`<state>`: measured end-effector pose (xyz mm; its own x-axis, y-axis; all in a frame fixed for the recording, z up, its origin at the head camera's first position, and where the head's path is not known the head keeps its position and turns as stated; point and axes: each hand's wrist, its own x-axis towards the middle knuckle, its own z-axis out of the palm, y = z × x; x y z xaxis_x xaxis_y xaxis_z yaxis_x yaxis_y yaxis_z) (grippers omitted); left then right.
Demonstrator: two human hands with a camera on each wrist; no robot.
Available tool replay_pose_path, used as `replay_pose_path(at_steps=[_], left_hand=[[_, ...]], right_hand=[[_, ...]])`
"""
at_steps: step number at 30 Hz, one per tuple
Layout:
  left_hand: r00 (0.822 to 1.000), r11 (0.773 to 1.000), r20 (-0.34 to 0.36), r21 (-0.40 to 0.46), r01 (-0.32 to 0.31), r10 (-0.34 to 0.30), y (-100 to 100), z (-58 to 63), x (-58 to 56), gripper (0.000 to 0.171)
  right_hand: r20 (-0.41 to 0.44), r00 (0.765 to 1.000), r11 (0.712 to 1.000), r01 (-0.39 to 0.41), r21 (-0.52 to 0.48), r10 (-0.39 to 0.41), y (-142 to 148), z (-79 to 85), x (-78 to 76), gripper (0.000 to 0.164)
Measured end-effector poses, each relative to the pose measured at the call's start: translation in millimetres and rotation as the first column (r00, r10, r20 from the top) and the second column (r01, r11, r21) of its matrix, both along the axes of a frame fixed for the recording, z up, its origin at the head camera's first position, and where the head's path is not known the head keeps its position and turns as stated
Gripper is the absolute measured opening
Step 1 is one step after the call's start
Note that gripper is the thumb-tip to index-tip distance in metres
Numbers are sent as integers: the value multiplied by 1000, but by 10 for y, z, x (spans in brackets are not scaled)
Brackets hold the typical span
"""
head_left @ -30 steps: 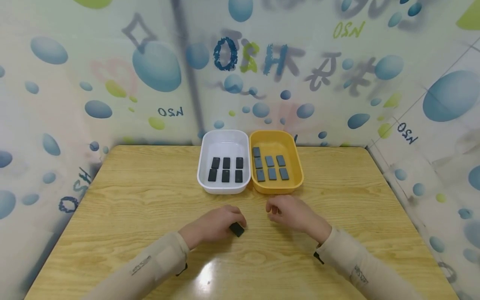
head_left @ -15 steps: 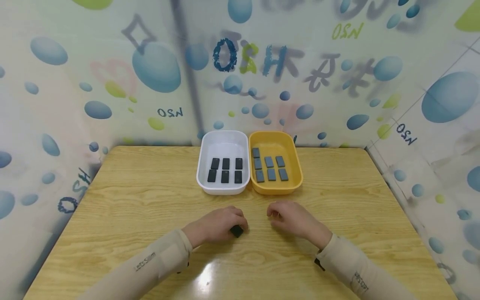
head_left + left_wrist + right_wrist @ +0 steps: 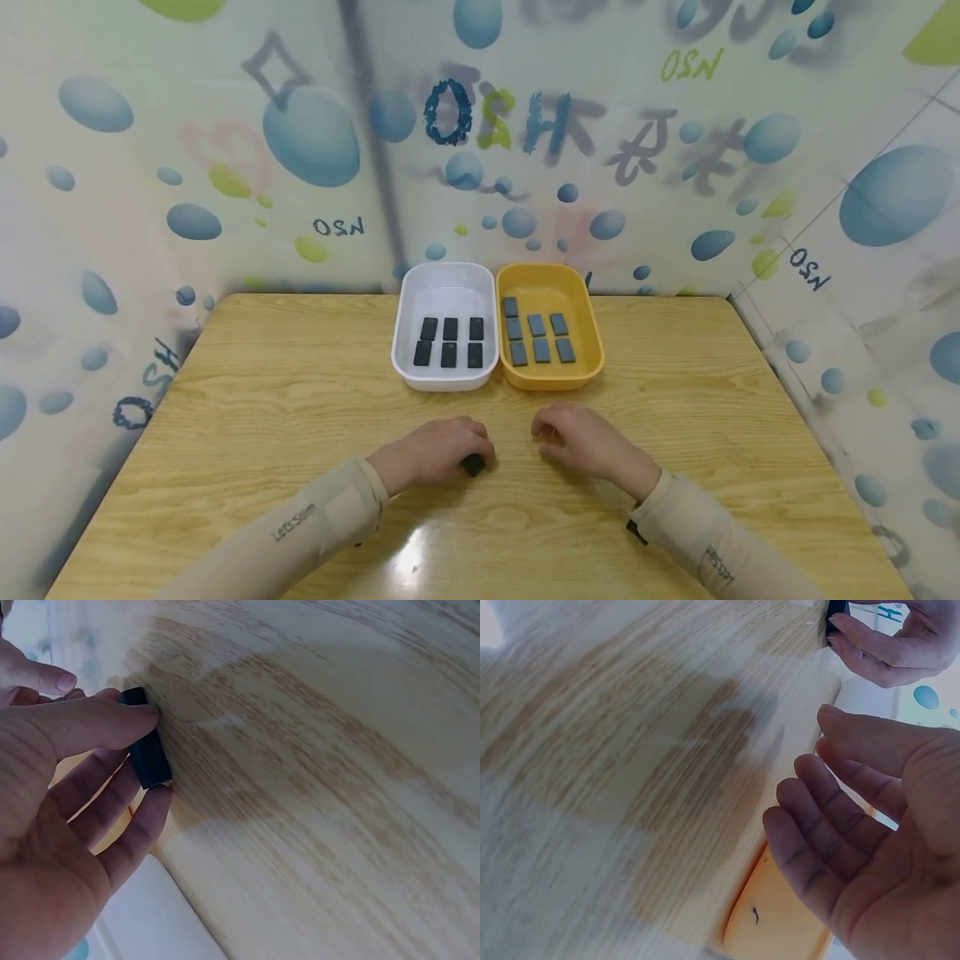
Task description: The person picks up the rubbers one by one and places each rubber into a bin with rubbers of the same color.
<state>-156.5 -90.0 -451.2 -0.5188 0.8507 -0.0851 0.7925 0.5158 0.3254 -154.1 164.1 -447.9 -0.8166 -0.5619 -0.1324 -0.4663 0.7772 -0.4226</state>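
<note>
My left hand pinches a small black rectangular block just over the table, in front of the two trays. In the left wrist view the thumb lies across the black block, with fingertips against its far side and end. To the right, my right hand hovers near the yellow tray with nothing in it. Its fingers are loosely bent and apart from the thumb in the right wrist view.
A white tray holds several black blocks in two rows. Touching its right side, a yellow tray contains several grey blocks. Both stand at the back of the wooden table, before a patterned wall.
The black block has turned slightly and sits further under my left fingers, which have shifted a little to the right. My right hand has drawn slightly back from the yellow tray.
</note>
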Motion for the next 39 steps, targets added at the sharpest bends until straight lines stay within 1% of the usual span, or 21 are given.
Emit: replay_pose_path(at_steps=[8,13,19,23,30,39], left_hand=[[1000,999,18,-35,-7,8,10,-13,-13,39],[1000,999,10,-34,18,-18,5,-19,-30,38],[998,998,-22,7,66,-66,-20,0,-38,37],[997,997,-36,3,74,-74,-26,6,-38,39],[996,997,-53,-4,77,-77,-26,76,-23,39],[995,997,-63,-10,80,-80,-23,146,-9,38]], right_hand=[[7,1000,1000,29,3,-29,-27,1,15,15],[2,1000,1000,23,-10,-23,-36,9,16,15],[9,1000,1000,25,-8,-25,-35,-4,18,15],[16,1000,1000,26,-14,-26,-32,2,23,15],[29,999,999,42,-11,-41,-35,7,27,14],[33,999,999,27,-19,-26,-38,5,21,15]])
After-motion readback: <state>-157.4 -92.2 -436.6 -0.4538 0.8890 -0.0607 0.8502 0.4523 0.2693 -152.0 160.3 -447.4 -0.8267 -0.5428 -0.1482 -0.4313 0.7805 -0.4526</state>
